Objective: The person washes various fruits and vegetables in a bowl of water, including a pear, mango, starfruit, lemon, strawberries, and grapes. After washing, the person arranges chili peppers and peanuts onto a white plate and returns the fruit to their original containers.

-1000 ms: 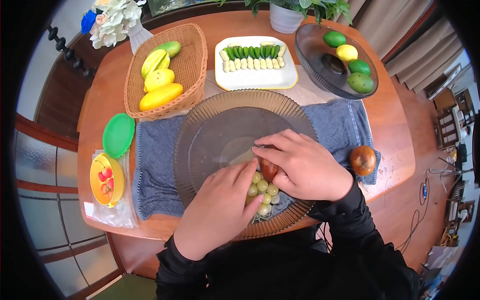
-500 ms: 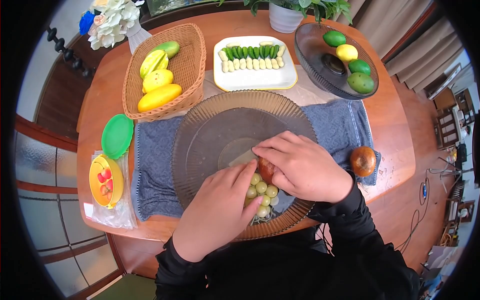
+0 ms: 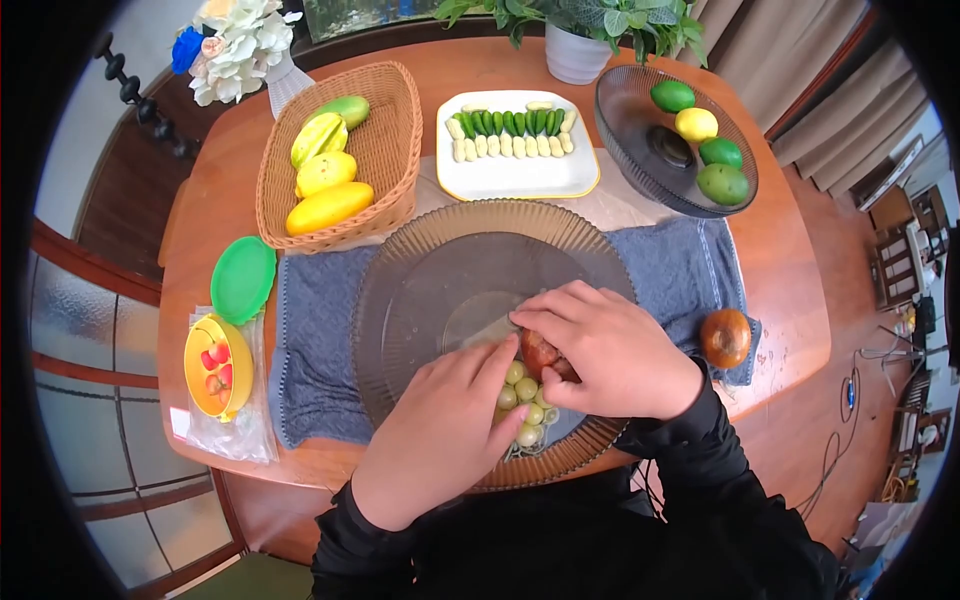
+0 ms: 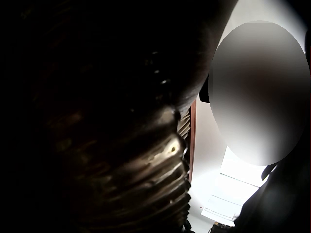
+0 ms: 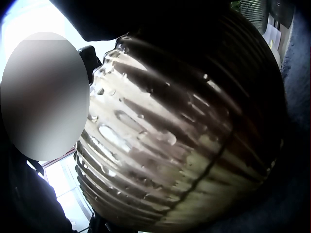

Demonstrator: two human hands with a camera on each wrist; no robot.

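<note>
A large smoky ribbed glass bowl (image 3: pixel 400 300) stands in front of me, holding a bunch of green grapes (image 3: pixel 527 388) and a reddish-brown pomegranate (image 3: pixel 538 352). My left hand (image 3: pixel 440 415) lies over the left side of the grapes, its thumb and fingers about them. With curled fingers and thumb, my right hand (image 3: pixel 615 355) grips the pomegranate, covering much of it. The two hands' fingertips are close together above the fruit. Dark ribbed glass fills most of the left wrist view (image 4: pixel 155 165) and the right wrist view (image 5: pixel 141 126); neither shows the fingers.
A blue towel (image 3: pixel 320 340) lies under the bowl, with another pomegranate (image 3: pixel 725 337) at its right end. Behind are a wicker basket (image 3: pixel 390 150), a white tray (image 3: pixel 510 180) and a dark glass bowl (image 3: pixel 640 160). Leftward sit a yellow bowl (image 3: pixel 205 395) and green lid (image 3: pixel 243 280).
The head view has tilted, so the table scene sits slightly lower. My right hand's thumb and fingers have shifted a little on the pomegranate, and more of it shows. The left hand stays over the grapes.
</note>
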